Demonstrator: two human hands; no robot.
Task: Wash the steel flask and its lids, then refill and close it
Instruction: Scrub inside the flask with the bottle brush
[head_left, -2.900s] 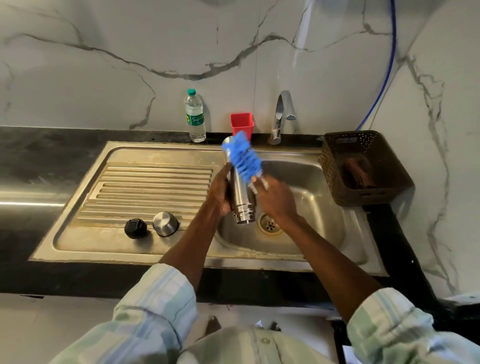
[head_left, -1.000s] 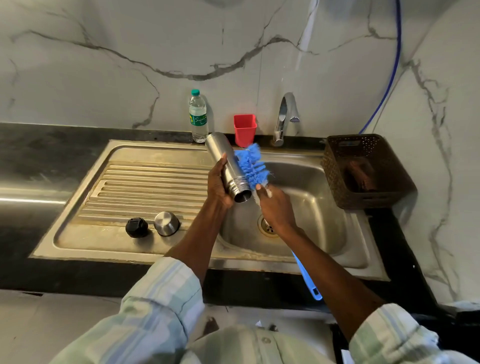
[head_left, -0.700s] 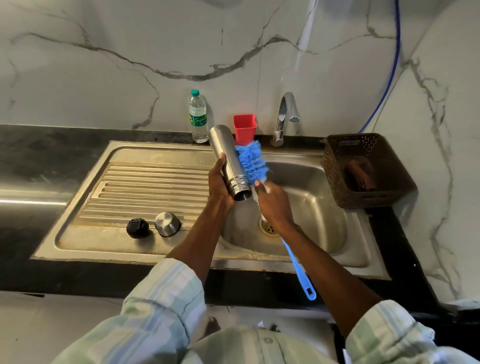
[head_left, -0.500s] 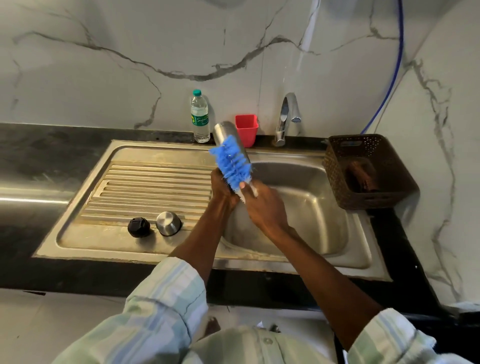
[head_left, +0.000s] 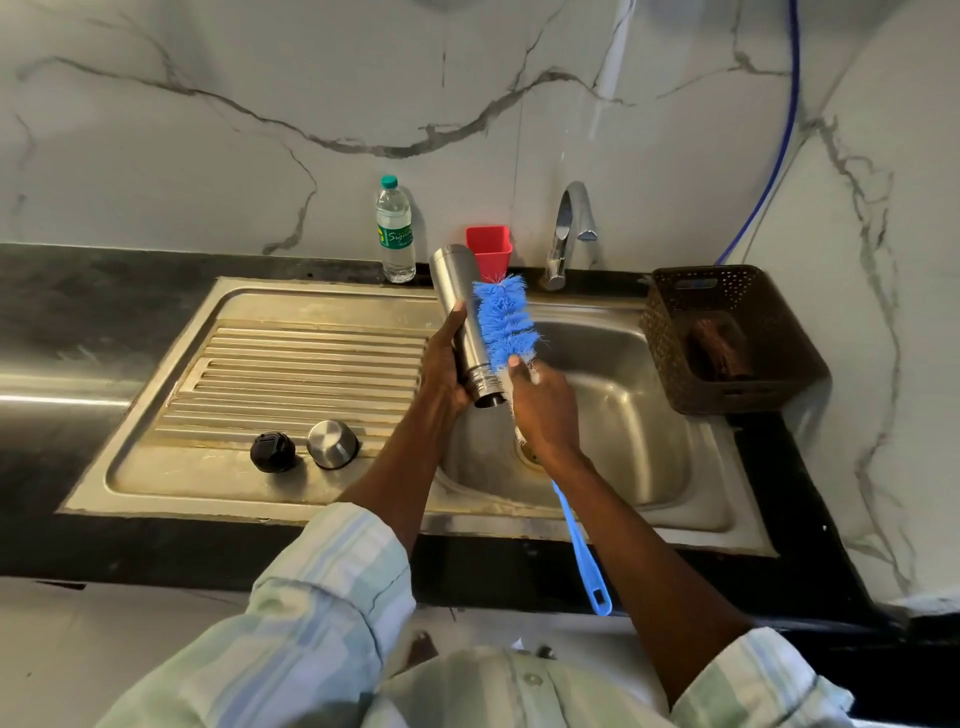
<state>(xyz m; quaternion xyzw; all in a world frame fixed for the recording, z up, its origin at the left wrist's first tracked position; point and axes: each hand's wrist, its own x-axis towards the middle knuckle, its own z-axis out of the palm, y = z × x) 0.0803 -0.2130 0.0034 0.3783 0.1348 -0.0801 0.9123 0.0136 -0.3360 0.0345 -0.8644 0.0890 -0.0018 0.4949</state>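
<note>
Steel sink (head_left: 649, 415) below hands: left hand (head_left: 441, 364) grips steel flask (head_left: 462, 317), right hand (head_left: 543, 410) grips blue bottle brush (head_left: 504, 322) w/ bristles on flask's outside. Scrub step; next prob. lids, left of hands.

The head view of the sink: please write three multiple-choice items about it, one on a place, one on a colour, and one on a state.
1. Where do the two lids lie?
A. in the brown basket
B. on the draining board
C. in the sink basin

2. What colour are the bottle brush's bristles?
A. blue
B. red
C. green

3. How is the steel flask held?
A. upright on the counter
B. lying in the basin
C. tilted in the left hand, mouth towards the person

Key: 1 B, the black lid and steel lid sit side by side on the draining board. 2 A, the bottle brush has blue bristles. 3 C, the left hand grips the steel flask above the basin, while the right hand holds the brush against its side.
</note>
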